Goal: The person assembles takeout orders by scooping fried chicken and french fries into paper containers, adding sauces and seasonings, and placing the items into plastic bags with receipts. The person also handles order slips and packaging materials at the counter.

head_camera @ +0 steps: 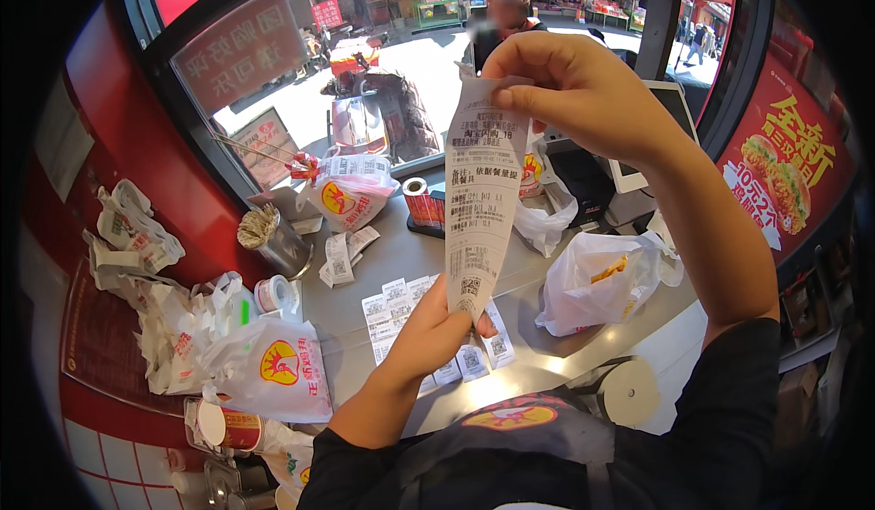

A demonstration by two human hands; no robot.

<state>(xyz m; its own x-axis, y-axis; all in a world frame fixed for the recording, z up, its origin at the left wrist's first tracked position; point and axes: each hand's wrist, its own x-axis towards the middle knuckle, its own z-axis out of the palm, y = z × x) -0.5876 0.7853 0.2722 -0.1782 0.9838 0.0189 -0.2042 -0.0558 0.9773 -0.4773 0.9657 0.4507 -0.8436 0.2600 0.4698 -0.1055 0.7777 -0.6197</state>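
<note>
A long paper receipt (487,168) hangs stretched upright between my two hands, its printed side and a code near the bottom facing me. My right hand (554,93) pinches its top end between thumb and fingers, raised before the window. Lower down, my left hand (434,332) grips the bottom end. Beneath it, rows of printed slips (393,312) lie on the metal counter (335,346), partly hidden by my left hand and forearm. Right of the receipt stands a white plastic bag (595,284) with yellowish food or packaging showing at its opening.
Tied bag (345,195), skewer canister (277,240), loose receipts (342,257) and a label roll (424,202) stand along the window side. Plastic bags (266,366) crowd the left. A white-framed screen (656,134) is at the right. Outside, a helmeted person (506,18) stands near a parked scooter (383,113).
</note>
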